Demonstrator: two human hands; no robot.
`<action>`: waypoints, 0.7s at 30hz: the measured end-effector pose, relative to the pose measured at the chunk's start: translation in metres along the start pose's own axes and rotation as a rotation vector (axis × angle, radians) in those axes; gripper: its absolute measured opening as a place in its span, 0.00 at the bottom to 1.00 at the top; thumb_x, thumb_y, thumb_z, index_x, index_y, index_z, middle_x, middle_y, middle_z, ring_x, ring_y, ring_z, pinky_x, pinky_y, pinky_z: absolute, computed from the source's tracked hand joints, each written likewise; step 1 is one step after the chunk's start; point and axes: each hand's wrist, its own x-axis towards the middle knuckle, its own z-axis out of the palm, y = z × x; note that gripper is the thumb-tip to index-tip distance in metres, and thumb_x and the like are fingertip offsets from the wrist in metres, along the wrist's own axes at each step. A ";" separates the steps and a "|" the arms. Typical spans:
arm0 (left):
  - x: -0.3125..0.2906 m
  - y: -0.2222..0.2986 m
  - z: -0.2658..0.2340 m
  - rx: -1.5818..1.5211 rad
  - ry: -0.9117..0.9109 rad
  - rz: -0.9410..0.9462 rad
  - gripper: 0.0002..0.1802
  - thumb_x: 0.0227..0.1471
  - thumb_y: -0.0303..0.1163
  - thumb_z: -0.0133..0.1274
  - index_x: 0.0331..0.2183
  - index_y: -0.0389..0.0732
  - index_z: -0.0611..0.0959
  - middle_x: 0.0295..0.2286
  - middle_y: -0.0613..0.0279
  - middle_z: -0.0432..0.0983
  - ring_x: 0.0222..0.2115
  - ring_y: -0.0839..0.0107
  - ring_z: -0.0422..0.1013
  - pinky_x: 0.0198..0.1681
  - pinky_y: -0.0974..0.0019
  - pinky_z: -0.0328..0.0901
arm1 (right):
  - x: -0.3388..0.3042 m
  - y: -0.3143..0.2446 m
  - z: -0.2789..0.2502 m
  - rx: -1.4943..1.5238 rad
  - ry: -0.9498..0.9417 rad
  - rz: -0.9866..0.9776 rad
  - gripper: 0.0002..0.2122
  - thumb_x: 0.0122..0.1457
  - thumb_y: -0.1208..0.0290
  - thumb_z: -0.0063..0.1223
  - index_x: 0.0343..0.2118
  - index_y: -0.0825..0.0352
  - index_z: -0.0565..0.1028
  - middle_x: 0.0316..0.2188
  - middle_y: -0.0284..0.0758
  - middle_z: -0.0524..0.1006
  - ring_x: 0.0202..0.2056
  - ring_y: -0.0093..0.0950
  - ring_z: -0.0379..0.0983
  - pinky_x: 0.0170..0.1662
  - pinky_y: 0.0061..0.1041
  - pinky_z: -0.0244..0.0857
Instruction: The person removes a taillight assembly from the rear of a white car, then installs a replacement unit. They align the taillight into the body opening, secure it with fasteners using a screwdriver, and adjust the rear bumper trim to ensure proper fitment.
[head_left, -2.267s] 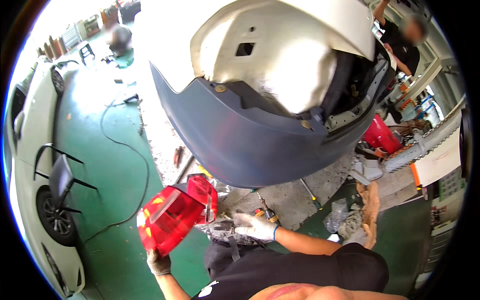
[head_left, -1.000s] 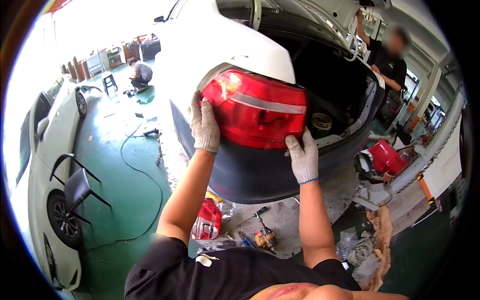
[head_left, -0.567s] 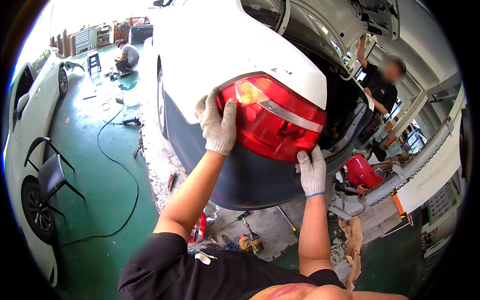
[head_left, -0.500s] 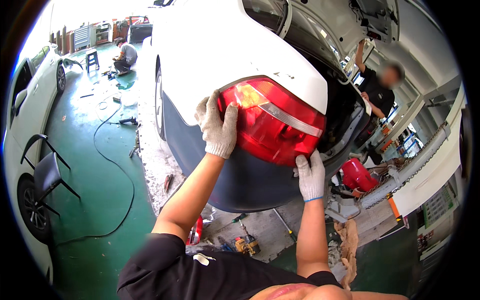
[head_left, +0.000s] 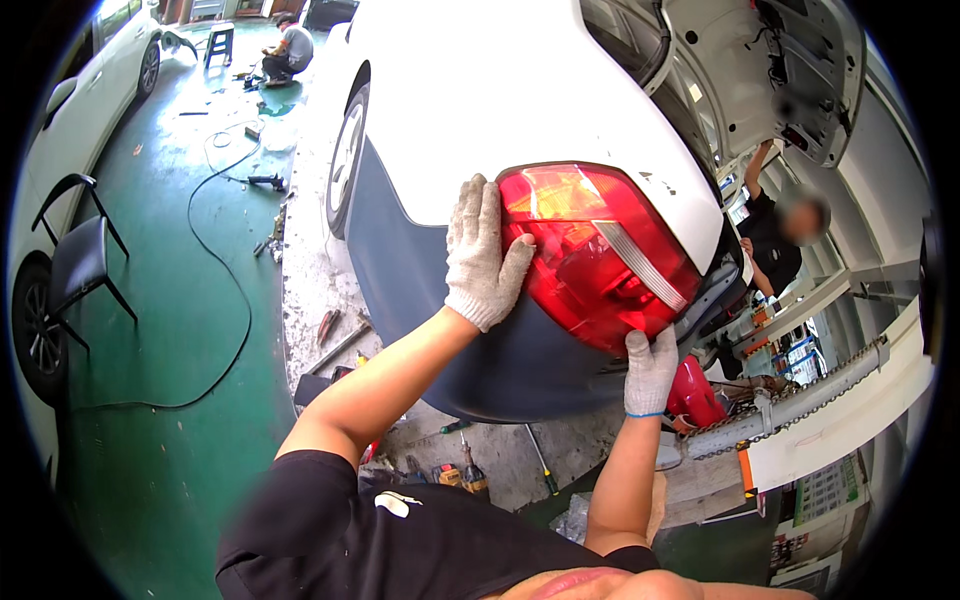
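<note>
A red tail light (head_left: 590,270) with an amber section and a clear strip sits at the rear corner of a white car (head_left: 470,90). My left hand (head_left: 482,255), in a knitted glove, lies with straight fingers along the body panel beside the light, its thumb on the red lens. At the light's lower corner, my gloved right hand (head_left: 650,372) holds the edge between thumb and fingers; some fingertips are hidden. Below both hands is the dark grey bumper (head_left: 440,330).
The trunk lid (head_left: 765,80) is raised, with a co-worker (head_left: 778,235) beside it. Another person (head_left: 288,50) crouches far left. A black chair (head_left: 80,265), a cable (head_left: 235,330), a screwdriver (head_left: 543,462) and a power drill (head_left: 473,475) are on the floor. A chained beam (head_left: 800,415) runs at right.
The tail light has turned and now lies closer against the car's corner. My left fingers have straightened onto the panel. My right hand stays at the lower corner, and the view has shifted.
</note>
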 end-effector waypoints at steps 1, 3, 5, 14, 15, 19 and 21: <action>-0.001 0.000 -0.001 -0.012 -0.005 -0.010 0.44 0.65 0.39 0.55 0.74 0.31 0.60 0.74 0.34 0.52 0.76 0.37 0.48 0.77 0.42 0.45 | 0.001 -0.001 0.001 -0.009 0.014 0.002 0.38 0.59 0.39 0.72 0.58 0.71 0.75 0.54 0.36 0.79 0.54 0.29 0.72 0.63 0.33 0.65; -0.001 0.002 -0.003 -0.036 -0.018 -0.018 0.45 0.65 0.40 0.56 0.74 0.31 0.59 0.74 0.34 0.51 0.76 0.37 0.46 0.77 0.42 0.44 | -0.002 0.004 0.000 -0.034 0.033 -0.019 0.41 0.59 0.38 0.72 0.61 0.72 0.74 0.56 0.37 0.78 0.56 0.30 0.72 0.64 0.33 0.65; 0.001 0.004 -0.004 -0.018 -0.031 -0.021 0.46 0.64 0.40 0.56 0.74 0.30 0.58 0.74 0.33 0.50 0.76 0.36 0.46 0.78 0.42 0.44 | 0.001 0.014 -0.004 -0.007 0.044 -0.056 0.41 0.59 0.38 0.72 0.61 0.72 0.74 0.56 0.38 0.78 0.56 0.30 0.72 0.65 0.33 0.64; 0.003 -0.005 0.001 -0.048 -0.032 0.034 0.49 0.63 0.40 0.58 0.74 0.29 0.57 0.74 0.30 0.49 0.76 0.34 0.46 0.78 0.42 0.42 | 0.003 0.010 0.000 -0.070 0.060 -0.084 0.39 0.64 0.37 0.65 0.60 0.72 0.74 0.54 0.38 0.78 0.55 0.31 0.72 0.64 0.33 0.63; 0.003 -0.006 0.001 -0.048 -0.041 0.038 0.50 0.63 0.44 0.58 0.74 0.29 0.56 0.74 0.29 0.49 0.76 0.33 0.45 0.78 0.41 0.40 | 0.004 0.006 0.000 -0.059 0.060 -0.093 0.38 0.65 0.37 0.65 0.60 0.72 0.73 0.53 0.38 0.78 0.54 0.30 0.72 0.63 0.32 0.64; 0.008 -0.010 0.000 -0.016 -0.080 0.061 0.52 0.64 0.48 0.58 0.74 0.28 0.55 0.74 0.28 0.47 0.76 0.32 0.42 0.78 0.39 0.38 | 0.010 0.007 0.006 -0.028 0.124 -0.109 0.39 0.66 0.37 0.62 0.62 0.73 0.72 0.52 0.37 0.78 0.52 0.29 0.72 0.62 0.30 0.65; 0.009 -0.008 0.001 -0.026 -0.101 0.062 0.53 0.64 0.48 0.58 0.75 0.28 0.54 0.74 0.27 0.46 0.76 0.32 0.41 0.79 0.39 0.37 | 0.011 0.023 -0.002 -0.018 0.192 -0.104 0.36 0.72 0.40 0.56 0.64 0.74 0.71 0.55 0.39 0.77 0.54 0.30 0.72 0.63 0.31 0.64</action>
